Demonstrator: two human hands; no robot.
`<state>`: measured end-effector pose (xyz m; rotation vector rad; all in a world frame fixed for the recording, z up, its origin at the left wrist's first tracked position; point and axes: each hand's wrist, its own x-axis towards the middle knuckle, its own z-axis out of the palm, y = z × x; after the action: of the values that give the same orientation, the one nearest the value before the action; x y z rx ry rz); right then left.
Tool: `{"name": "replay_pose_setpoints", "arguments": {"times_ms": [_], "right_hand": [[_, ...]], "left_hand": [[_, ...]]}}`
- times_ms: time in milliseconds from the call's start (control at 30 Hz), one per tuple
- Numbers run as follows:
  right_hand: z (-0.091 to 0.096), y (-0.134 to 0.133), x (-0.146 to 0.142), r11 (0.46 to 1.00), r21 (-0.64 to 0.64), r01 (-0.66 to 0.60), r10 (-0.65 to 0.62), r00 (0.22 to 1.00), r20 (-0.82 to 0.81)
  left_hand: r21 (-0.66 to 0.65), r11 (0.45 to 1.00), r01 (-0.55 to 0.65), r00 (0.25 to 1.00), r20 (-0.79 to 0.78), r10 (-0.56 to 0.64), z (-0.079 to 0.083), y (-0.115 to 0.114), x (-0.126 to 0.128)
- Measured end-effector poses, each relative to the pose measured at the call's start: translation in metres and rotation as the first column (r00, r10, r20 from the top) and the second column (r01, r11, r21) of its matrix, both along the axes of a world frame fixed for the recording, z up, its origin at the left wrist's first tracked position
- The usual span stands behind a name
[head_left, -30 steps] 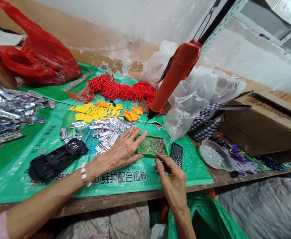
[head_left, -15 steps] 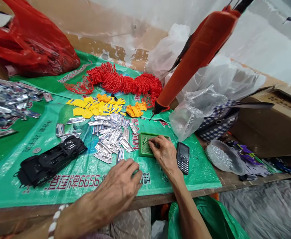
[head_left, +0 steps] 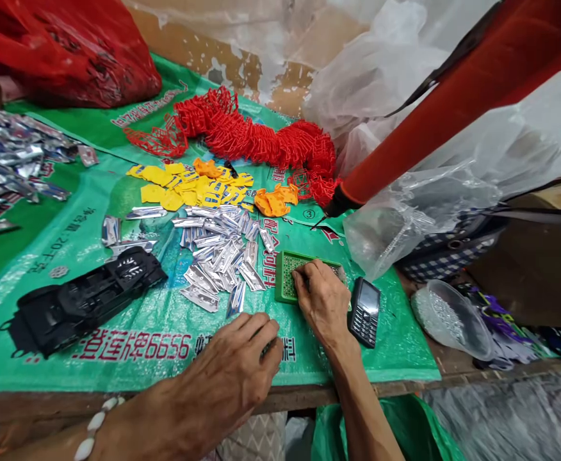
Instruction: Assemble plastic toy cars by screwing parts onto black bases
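Note:
My right hand point(head_left: 323, 301) lies on a small green tray point(head_left: 284, 276) full of tiny screws, its fingers bent and pressed together on the tray's middle. My left hand point(head_left: 232, 374) rests on the green woven sheet point(head_left: 131, 320) near the table's front edge. Its fingers are curled under, and what they cover is hidden. A bead bracelet point(head_left: 93, 430) circles that wrist. An orange electric screwdriver point(head_left: 434, 118) hangs slanted over the table, tip point(head_left: 319, 224) just above and right of the tray. A dark keypad phone point(head_left: 364, 312) sits right of my right hand.
Silver metal pieces point(head_left: 218, 253) lie left of the tray, with yellow point(head_left: 189, 192) and red plastic parts point(head_left: 261, 137) behind. A black toy car chassis point(head_left: 83, 301) is front left. A red bag point(head_left: 69, 51), clear bags point(head_left: 396, 83) and a screw bowl point(head_left: 446, 320) ring the area.
My right hand moved from the table edge onto the green tray. My left hand drew back from the tray to the front edge and curled. The view dipped lower and closer.

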<state>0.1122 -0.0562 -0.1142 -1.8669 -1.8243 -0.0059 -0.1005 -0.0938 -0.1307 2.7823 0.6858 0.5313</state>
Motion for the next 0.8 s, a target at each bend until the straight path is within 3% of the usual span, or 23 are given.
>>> {"name": "replay_pose_setpoints", "arguments": {"times_ms": [200, 300, 433, 600, 700, 800], "right_hand": [[0.009, -0.001, -0.001, 0.997, -0.020, 0.075, -0.077, 0.938, -0.339], [0.021, -0.006, -0.001, 0.991, -0.061, 0.116, -0.130, 0.802, -0.584], [0.036, -0.016, -0.004, 0.985, -0.138, 0.101, -0.170, 0.541, -0.824], [0.042, -0.025, -0.008, 0.979, -0.189, 0.070, -0.202, 0.290, -0.936], [0.038, -0.026, -0.008, 0.978, -0.192, 0.074, -0.204, 0.229, -0.952], [0.032, -0.026, -0.009, 0.980, -0.173, 0.096, -0.191, 0.227, -0.955]], "left_hand": [[0.019, 1.000, 0.014, 0.999, 0.031, -0.014, 0.004, 0.005, 0.007], [0.061, 0.998, 0.006, 0.996, 0.092, -0.011, 0.011, 0.009, 0.008], [0.129, 0.992, -0.011, 0.980, 0.198, -0.015, 0.020, 0.013, 0.012], [0.143, 0.990, 0.003, 0.978, 0.207, -0.033, 0.022, 0.011, 0.015], [0.130, 0.991, 0.024, 0.981, 0.187, -0.048, 0.025, 0.010, 0.011], [0.147, 0.988, 0.039, 0.985, 0.161, -0.062, 0.023, 0.008, 0.004]]}}
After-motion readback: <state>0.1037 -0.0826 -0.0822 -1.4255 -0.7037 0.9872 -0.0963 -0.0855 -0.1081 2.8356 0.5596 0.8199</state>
